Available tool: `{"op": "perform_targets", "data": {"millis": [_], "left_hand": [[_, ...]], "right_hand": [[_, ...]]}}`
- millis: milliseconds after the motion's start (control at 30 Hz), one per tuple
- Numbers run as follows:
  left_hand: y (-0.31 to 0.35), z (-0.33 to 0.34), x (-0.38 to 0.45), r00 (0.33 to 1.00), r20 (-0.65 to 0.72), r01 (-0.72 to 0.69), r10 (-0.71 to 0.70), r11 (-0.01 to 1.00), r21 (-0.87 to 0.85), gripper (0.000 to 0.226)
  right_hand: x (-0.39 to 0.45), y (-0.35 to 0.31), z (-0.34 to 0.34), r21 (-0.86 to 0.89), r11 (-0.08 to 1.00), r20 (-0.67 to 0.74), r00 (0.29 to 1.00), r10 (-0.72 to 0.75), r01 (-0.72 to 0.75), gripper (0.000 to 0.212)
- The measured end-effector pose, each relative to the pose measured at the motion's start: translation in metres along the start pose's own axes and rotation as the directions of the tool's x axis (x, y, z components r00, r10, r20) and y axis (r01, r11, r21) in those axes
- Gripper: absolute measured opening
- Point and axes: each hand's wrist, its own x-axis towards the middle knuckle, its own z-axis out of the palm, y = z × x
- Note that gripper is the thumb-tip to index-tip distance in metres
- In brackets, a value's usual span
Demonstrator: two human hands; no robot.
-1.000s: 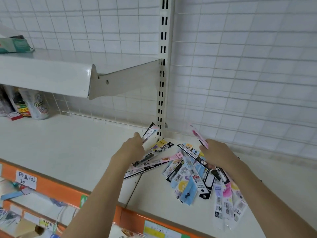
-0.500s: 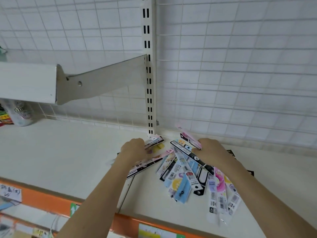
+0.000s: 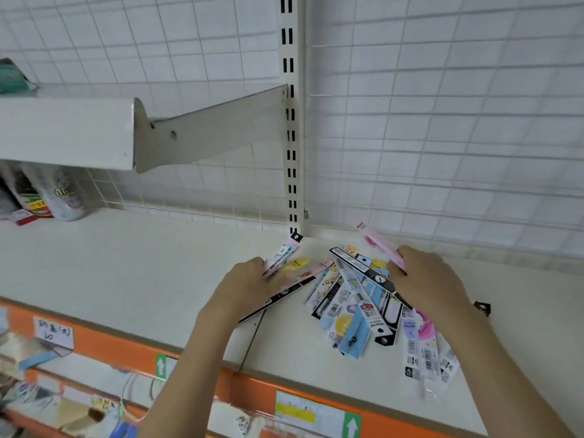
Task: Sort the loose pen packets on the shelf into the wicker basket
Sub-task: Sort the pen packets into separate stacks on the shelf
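Several loose pen packets (image 3: 350,308) lie fanned out on the white shelf (image 3: 126,273), just right of the slotted upright. My left hand (image 3: 249,282) pinches a pale pink and blue packet (image 3: 284,251) that angles up toward the upright's foot, with longer black-edged packets under the palm. My right hand (image 3: 426,279) grips a pink packet (image 3: 382,245) that sticks up toward the back wall; more packets lie under its wrist. No wicker basket shows in this view.
A white upper shelf (image 3: 66,131) on a bracket overhangs at the left. Cans and bottles (image 3: 60,191) stand beneath it at the far left. The white grid back wall (image 3: 442,121) closes the rear. An orange price rail (image 3: 104,339) runs along the shelf's front edge.
Both hands stay on the pile; the left hand's packet has tilted up toward the upright. The view has shifted slightly. The fan of packets lies much as before.
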Motion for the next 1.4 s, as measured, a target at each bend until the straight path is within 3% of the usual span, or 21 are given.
{"op": "perform_targets", "data": {"millis": [100,267,467,600,700,867,1000,1133,1400], "left_hand": [[0.0,0.01,-0.006,0.999,0.03,0.017,-0.019,0.998,0.059,0.052],[-0.003,0.015,-0.001,1.0,-0.02,-0.001,0.006,0.972,0.236,0.028],[-0.001,0.013,0.003,0.998,-0.01,-0.057,0.065,0.924,0.378,0.024],[0.003,0.003,0.004,0.997,-0.051,-0.034,0.051,0.955,0.293,0.005],[0.008,-0.004,0.002,0.993,-0.096,-0.047,0.068,0.978,0.202,0.004],[0.016,-0.01,-0.017,0.977,-0.141,-0.161,0.16,0.987,0.002,0.036],[0.015,-0.011,-0.024,0.977,-0.191,-0.115,0.095,0.989,-0.095,0.021],[0.014,-0.007,-0.028,0.978,-0.2,-0.085,0.057,0.987,-0.135,0.015],[0.01,0.003,-0.03,0.99,-0.14,-0.016,-0.014,0.978,-0.21,0.012]], "right_hand": [[-0.009,0.003,0.004,-0.018,1.0,-0.017,1.0,0.006,-0.007,0.015],[-0.022,0.011,0.007,-0.053,0.999,-0.036,0.999,0.005,-0.007,0.012],[-0.033,0.03,0.006,-0.034,0.996,-0.028,0.997,0.077,-0.078,0.016],[-0.034,0.036,0.005,-0.024,0.994,-0.018,0.994,0.109,-0.11,0.019],[-0.031,0.032,0.002,-0.022,0.996,-0.003,0.996,0.089,-0.089,0.015],[-0.014,0.016,0.001,-0.008,1.0,0.043,0.999,0.018,-0.018,0.015],[0.001,-0.003,0.005,0.082,0.996,0.192,0.98,-0.047,0.032,0.039],[0.014,-0.017,0.014,0.055,0.998,0.302,0.953,-0.01,-0.007,0.054],[0.024,-0.031,0.016,0.034,0.995,0.356,0.931,0.08,-0.098,0.03]]}}
